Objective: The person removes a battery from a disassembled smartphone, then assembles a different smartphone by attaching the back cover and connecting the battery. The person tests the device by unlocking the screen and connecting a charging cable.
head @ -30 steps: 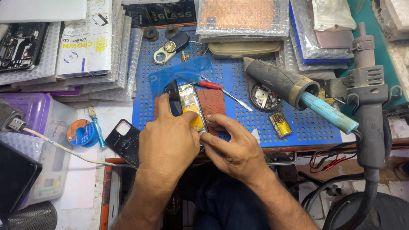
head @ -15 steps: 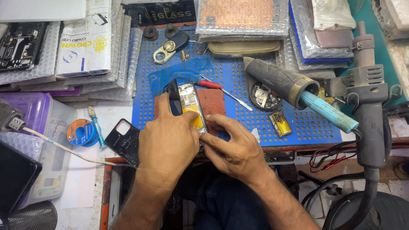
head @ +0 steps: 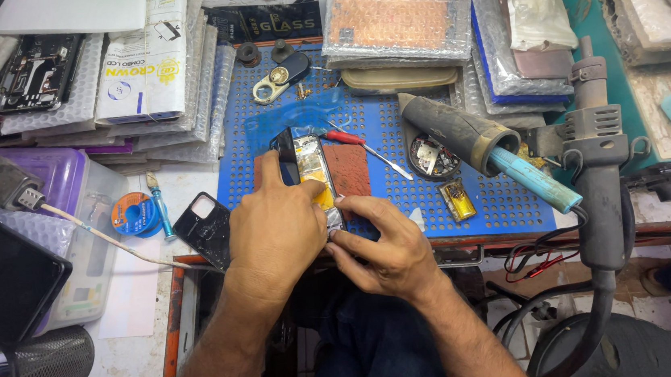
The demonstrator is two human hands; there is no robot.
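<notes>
The opened phone (head: pixel 314 174) lies on a brick-red pad (head: pixel 348 171) atop the perforated blue mat (head: pixel 451 219) on the desk, where the left hand (head: pixel 278 230) presses flat over its lower half, fingers together, likely to pin it steady. The right hand (head: pixel 381 245) pinches its fingers at the phone's bottom edge, though what they grip is hidden. A red-handled screwdriver (head: pixel 364 147) and a rubbery black hot-air nozzle (head: pixel 452 130) lie within reach.
</notes>
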